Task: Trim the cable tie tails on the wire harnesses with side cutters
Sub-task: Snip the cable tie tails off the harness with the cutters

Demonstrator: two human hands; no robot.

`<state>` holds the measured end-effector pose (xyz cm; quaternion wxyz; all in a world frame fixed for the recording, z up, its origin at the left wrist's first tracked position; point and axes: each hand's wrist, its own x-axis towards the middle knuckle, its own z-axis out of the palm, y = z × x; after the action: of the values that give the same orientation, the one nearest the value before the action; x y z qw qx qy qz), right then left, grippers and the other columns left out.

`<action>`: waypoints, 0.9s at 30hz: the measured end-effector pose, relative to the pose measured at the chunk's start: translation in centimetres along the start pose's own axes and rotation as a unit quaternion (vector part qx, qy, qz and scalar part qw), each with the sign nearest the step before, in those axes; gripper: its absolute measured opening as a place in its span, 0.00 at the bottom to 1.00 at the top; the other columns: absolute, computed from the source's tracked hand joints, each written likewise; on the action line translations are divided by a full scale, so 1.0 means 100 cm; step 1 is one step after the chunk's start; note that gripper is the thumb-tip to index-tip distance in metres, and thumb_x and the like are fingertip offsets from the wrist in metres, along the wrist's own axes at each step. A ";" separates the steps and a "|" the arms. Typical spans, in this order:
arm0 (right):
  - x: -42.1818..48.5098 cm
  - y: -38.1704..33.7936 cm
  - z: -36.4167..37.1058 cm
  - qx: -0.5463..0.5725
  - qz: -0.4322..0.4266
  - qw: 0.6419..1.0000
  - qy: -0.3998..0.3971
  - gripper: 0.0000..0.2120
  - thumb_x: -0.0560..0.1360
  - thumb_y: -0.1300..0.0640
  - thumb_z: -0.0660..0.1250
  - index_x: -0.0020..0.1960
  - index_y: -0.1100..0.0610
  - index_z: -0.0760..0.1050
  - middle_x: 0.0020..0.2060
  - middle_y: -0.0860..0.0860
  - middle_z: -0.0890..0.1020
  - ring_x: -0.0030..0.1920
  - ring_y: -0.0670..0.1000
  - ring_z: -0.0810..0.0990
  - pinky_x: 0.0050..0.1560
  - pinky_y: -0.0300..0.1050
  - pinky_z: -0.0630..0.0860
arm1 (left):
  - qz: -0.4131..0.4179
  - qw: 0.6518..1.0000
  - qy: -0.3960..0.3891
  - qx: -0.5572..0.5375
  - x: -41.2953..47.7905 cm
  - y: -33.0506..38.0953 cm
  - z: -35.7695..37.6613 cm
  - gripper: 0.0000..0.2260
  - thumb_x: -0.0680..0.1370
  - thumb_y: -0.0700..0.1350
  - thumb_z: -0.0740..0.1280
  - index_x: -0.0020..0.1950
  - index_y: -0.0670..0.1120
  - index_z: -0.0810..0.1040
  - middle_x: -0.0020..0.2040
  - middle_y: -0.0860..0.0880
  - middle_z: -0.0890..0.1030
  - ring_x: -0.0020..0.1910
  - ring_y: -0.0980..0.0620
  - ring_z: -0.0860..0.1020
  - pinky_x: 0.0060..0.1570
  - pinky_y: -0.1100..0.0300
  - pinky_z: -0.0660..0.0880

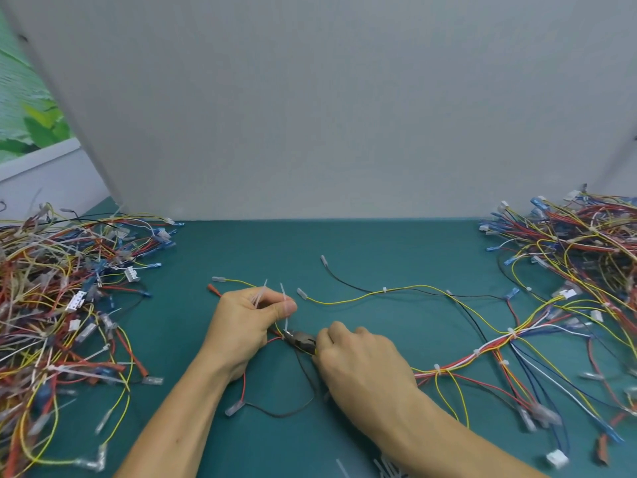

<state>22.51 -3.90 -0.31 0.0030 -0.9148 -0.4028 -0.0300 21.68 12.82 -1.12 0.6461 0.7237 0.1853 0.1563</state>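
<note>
One wire harness (458, 362) of red, yellow, white and black wires lies spread across the green mat from the centre to the right. My left hand (246, 322) pinches an upright white cable tie tail (285, 305) between thumb and fingers, with other loose tails sticking up from its fist. My right hand (362, 360) grips the side cutters (300, 339). Their jaws sit at the base of that tail, just under my left thumb. The cutter handles are hidden inside my right palm.
A big tangle of harnesses (58, 305) covers the left of the mat, and a second pile (582, 243) fills the back right. A grey partition (327, 115) closes off the back. Cut white tie pieces (386, 467) lie at the near edge.
</note>
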 end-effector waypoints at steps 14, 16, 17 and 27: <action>-0.003 0.024 -0.018 0.196 0.073 0.975 0.069 0.15 0.82 0.44 0.53 0.56 0.55 0.69 0.54 0.54 0.74 0.55 0.59 0.74 0.47 0.50 0.68 | 0.144 0.981 0.029 0.124 -0.028 0.057 -0.017 0.09 0.78 0.45 0.66 0.41 0.53 0.83 0.27 0.58 0.73 0.21 0.61 0.65 0.25 0.63 0.62; -0.009 0.045 -0.033 0.235 0.116 0.961 0.094 0.13 0.81 0.45 0.55 0.53 0.55 0.69 0.51 0.54 0.76 0.53 0.59 0.74 0.47 0.49 0.68 | 0.150 0.966 -0.038 0.209 -0.050 0.070 -0.010 0.08 0.75 0.51 0.65 0.40 0.54 0.82 0.28 0.52 0.74 0.24 0.56 0.68 0.27 0.58 0.65; -0.013 0.056 -0.039 0.240 0.136 0.955 0.106 0.13 0.81 0.45 0.56 0.51 0.55 0.69 0.49 0.55 0.76 0.52 0.59 0.75 0.45 0.49 0.67 | 0.158 0.947 -0.083 0.267 -0.064 0.073 -0.004 0.10 0.74 0.53 0.63 0.40 0.53 0.81 0.31 0.49 0.76 0.28 0.54 0.70 0.33 0.57 0.68; -0.066 0.122 -0.051 0.243 0.252 0.931 0.108 0.16 0.79 0.44 0.60 0.43 0.56 0.69 0.34 0.49 0.73 0.41 0.57 0.71 0.37 0.49 0.62 | 0.181 0.776 -0.270 0.540 -0.152 0.045 0.054 0.10 0.79 0.53 0.55 0.59 0.55 0.69 0.55 0.54 0.72 0.60 0.51 0.71 0.55 0.56 0.71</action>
<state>26.75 -17.14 4.67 0.2756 -0.9489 -0.1511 -0.0278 11.02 0.51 2.89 0.1328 0.9865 -0.0773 -0.0571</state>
